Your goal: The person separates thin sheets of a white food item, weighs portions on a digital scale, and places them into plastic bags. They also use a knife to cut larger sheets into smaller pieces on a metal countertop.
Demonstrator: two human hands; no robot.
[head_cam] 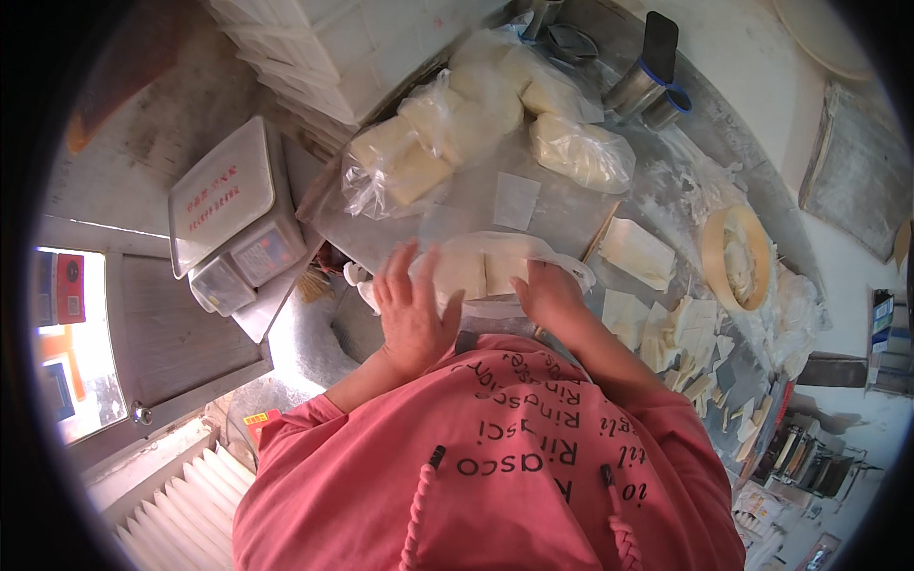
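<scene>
A white translucent plastic bag (503,246) lies at the table's near edge, with two pale stacks of what look like dough wrappers (464,275) side by side in its mouth. My left hand (418,307) is at the bag's left side, fingers spread and slightly blurred; whether it touches the bag is unclear. My right hand (550,292) is at the bag's right side, its fingers partly hidden behind the rim and its thumb beside the right stack, holding the bag's edge. Beyond the bag, a small translucent sheet (517,201) lies flat on the table.
Clear bags of pale dough sheets (582,153) sit at the back. Metal scoops (635,89) stand at back right. Rightward are a pale stack (638,253), a round wooden sieve (735,258) and dough scraps (685,335). Plastic boxes (225,196) and white crates (307,53) are leftward.
</scene>
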